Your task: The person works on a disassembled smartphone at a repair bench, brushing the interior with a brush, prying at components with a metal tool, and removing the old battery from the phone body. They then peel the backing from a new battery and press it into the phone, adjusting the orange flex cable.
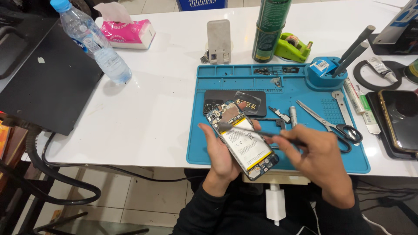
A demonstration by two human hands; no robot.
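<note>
My left hand (220, 154) cradles an opened smartphone (243, 140) from below, back cover off, with its white battery and circuit board showing. My right hand (320, 163) grips a thin dark brush-like tool (257, 132) whose tip rests on the upper part of the phone near the battery's top edge. Both hands hover over the front of a blue repair mat (283, 87). The phone's removed dark back cover (237, 102) lies flat on the mat just behind the phone.
On the mat lie scissors (333, 124), a small metal cylinder (293, 116), small parts and a blue tool holder (324, 69). Behind stand a green spray can (270, 30), tape dispenser (294, 47), water bottle (93, 41), tissue pack (128, 30). Another phone (402, 119) lies at right.
</note>
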